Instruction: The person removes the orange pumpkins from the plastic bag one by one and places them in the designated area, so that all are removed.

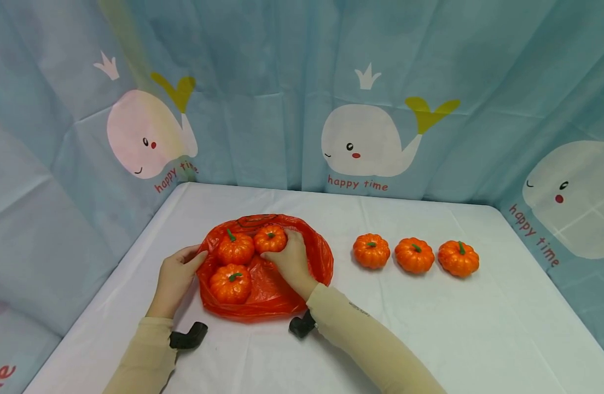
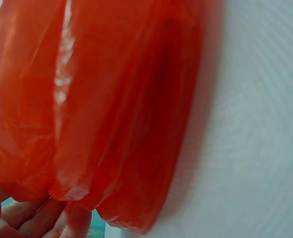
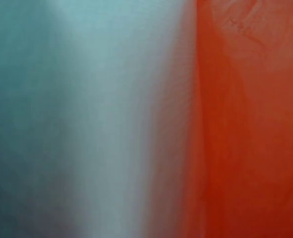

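Fingers of your left hand (image 1: 176,276) pinch the left rim of a crinkled red plastic bag (image 1: 268,290) on the white-covered counter (image 1: 479,328). Inside the bag's near left sits a ribbed, glossy orange pumpkin with green stem (image 1: 230,285); a second pumpkin (image 1: 235,250) lies behind it. Your right hand (image 1: 293,260) has its fingers clamped on a third pumpkin (image 1: 269,239) toward the bag's back. Right of the bag, three more pumpkins (image 1: 414,256) stand in a row.

Black curved pieces (image 1: 189,336) jut from beige sleeves (image 1: 368,342).

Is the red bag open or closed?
Open: the red bag spreads wide, three pumpkins visible inside; the left hand holds its rim.
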The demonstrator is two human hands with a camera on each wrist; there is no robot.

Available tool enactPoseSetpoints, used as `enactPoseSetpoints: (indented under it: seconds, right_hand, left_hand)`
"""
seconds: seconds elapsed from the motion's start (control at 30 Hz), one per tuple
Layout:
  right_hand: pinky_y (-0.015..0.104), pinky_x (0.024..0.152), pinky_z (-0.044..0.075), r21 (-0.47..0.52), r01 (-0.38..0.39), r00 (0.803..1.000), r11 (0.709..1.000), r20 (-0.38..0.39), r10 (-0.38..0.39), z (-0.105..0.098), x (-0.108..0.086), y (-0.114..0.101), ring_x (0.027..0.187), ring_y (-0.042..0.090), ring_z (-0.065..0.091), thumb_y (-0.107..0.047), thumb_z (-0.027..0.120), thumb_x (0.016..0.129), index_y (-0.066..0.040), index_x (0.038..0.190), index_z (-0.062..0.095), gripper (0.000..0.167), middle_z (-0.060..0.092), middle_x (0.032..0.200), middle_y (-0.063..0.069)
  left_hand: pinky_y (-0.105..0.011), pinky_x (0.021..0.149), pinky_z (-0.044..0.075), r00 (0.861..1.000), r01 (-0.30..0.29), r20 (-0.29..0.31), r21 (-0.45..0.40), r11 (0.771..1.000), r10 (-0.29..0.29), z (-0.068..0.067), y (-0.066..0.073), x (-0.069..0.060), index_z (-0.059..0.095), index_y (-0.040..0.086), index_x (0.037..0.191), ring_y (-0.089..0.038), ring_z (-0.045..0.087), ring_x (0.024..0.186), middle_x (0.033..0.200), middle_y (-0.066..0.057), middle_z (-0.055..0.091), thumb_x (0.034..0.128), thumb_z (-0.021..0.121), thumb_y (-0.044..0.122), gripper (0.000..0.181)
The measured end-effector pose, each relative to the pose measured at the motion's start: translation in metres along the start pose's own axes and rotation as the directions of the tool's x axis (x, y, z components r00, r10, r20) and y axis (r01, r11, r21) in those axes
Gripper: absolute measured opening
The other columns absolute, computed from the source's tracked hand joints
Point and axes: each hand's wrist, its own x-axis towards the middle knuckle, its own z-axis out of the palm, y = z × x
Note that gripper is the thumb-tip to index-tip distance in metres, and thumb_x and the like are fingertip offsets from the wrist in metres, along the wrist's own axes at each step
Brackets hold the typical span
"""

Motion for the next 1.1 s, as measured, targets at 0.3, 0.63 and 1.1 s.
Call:
enactPoseSetpoints:
  seconds: [0.3, 0.63, 1.1]
  right_hand:
    - [0.049, 0.105, 0.049, -0.001, -0.029, 1.000, 1.000, -0.003, 0.029, 0.0028, 0.0044, 0.0017, 0.128, 0.030, 0.053, -0.022, 0.083, 0.081, -0.004, 0.143, 0.047, 0.075, 0.052, 0.143, 0.013]
    - [0.048, 0.106, 0.049, 0.032, -0.037, 0.999, 0.999, -0.016, 0.038, 0.0068, 0.0078, 0.0044, 0.128, 0.031, 0.054, -0.024, 0.085, 0.079, -0.003, 0.145, 0.045, 0.080, 0.052, 0.143, 0.015]
    - [0.047, 0.104, 0.050, 0.024, -0.043, 0.998, 0.999, -0.034, 0.044, 0.0062, 0.0069, 0.0031, 0.127, 0.031, 0.054, -0.027, 0.085, 0.079, -0.003, 0.144, 0.047, 0.079, 0.052, 0.142, 0.015]
  left_hand:
    - [-0.001, 0.079, 0.043, 1.000, 0.003, 0.001, 0.006, 1.000, -0.003, 0.0002, -0.0005, 0.0000, 0.057, 0.001, 0.137, -0.034, 0.052, 0.130, 0.140, -0.023, 0.057, 0.1001, 0.054, 0.045, 0.058]
    - [-0.007, 0.080, 0.047, 1.000, 0.021, 0.018, 0.009, 1.000, -0.021, -0.0010, -0.0003, -0.0009, 0.055, 0.002, 0.139, -0.034, 0.051, 0.129, 0.142, -0.023, 0.055, 0.1000, 0.052, 0.048, 0.060]
    - [-0.002, 0.073, 0.041, 1.000, 0.021, 0.012, -0.007, 1.000, -0.021, -0.0013, 0.0003, -0.0008, 0.055, 0.001, 0.139, -0.034, 0.052, 0.128, 0.141, -0.024, 0.055, 0.0999, 0.054, 0.046, 0.059]
